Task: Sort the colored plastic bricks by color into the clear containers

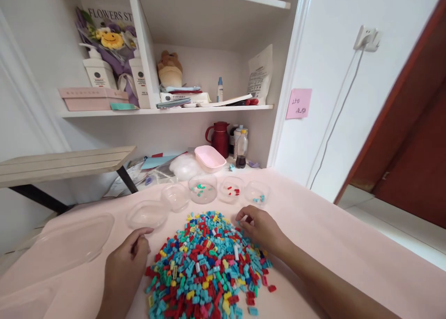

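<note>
A heap of small toy building bricks (205, 268) in blue, red, yellow, green and white lies between my hands. At the heap's left edge is my left hand (125, 263), loosely closed, its index finger pointing right; nothing shows in it. My right hand (259, 226) reaches over the heap's upper right edge. Its thumb and index finger curl together, and what they may hold is too small to make out. Beyond the heap stand clear tubs: one with green bricks (202, 189), one with red bricks (231, 190), one with blue bricks (257, 193).
Two more clear tubs (174, 197) stand left of these. A large clear lid or tray (75, 240) lies at the left. Behind are a pink basin (210, 159), a red jug (220, 140) and a bottle (241, 149). A wooden bench (66, 163) stands at left.
</note>
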